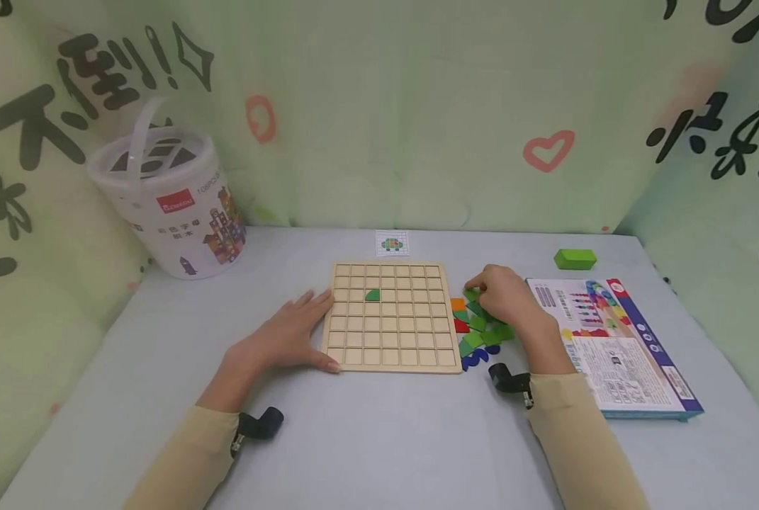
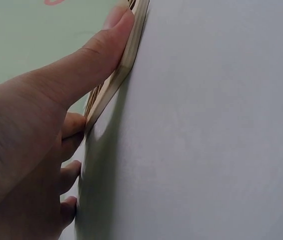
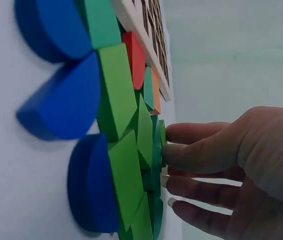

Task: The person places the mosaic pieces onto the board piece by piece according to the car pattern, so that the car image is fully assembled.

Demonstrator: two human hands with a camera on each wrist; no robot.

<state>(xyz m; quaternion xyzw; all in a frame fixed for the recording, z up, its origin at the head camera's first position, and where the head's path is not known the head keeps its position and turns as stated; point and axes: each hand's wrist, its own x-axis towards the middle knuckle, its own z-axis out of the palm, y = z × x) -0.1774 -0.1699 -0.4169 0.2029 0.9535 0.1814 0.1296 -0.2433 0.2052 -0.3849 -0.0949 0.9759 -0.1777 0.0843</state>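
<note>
Spreading your left hand (image 1: 288, 331) against the grid board (image 1: 392, 324) (head view), thumb (image 2: 94, 61) on its rim (image 2: 114, 83) (left wrist), you pinch with your right hand (image 3: 256, 167) (right wrist) a green piece (image 3: 162, 130) at the pile (image 3: 119, 90), likely light and smooth, best held by its sides.

Backdrop (image 1: 385, 85): large black Chinese characters (image 1: 30, 145), "不到" readable at left, with an exclamation mark (image 1: 158, 51); red heart outline (image 1: 548, 168) at right
Bucket (image 1: 184, 244), table's (image 1: 379, 439) far left corner: "108PCS", faint, below the rim; red label (image 1: 176, 201) and Chinese print blurred
Box (image 1: 621, 382), table's right edge: barcode (image 1: 545, 296); print too small to read
</note>
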